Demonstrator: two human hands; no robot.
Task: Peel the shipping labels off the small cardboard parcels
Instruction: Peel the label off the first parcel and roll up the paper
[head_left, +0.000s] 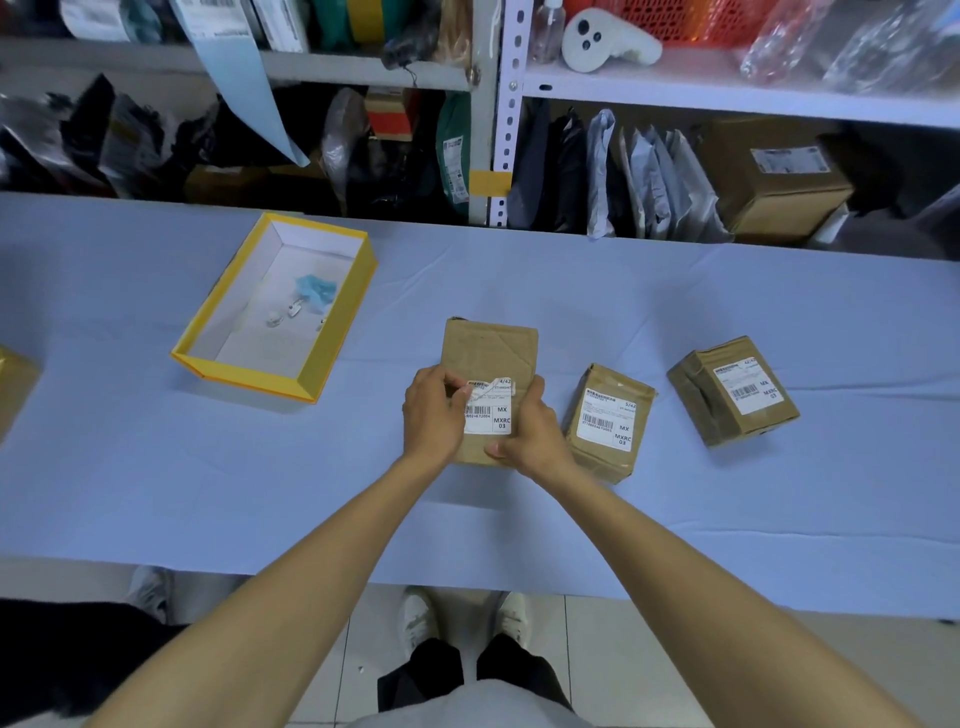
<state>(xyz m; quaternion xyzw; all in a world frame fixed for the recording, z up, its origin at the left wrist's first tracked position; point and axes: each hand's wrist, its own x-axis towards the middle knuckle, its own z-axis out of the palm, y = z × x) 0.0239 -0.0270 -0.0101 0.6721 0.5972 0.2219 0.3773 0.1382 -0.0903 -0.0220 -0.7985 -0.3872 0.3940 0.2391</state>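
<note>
A flat brown cardboard parcel (488, 353) lies in the middle of the blue table, its near end between my hands. Its white shipping label (491, 413) has its top edge curled up off the cardboard. My left hand (434, 415) pinches the label's upper left corner. My right hand (530, 431) grips the parcel's right side and near edge. Two more small parcels sit to the right, one (608, 423) beside my right hand and one (732, 397) farther out, each with a label stuck flat.
An open yellow box (208, 358) with bits of peeled paper and blue scraps stands at the left. Another brown parcel (15, 384) shows at the left edge. Shelves packed with bags and boxes (779, 182) rise behind the table (727, 291).
</note>
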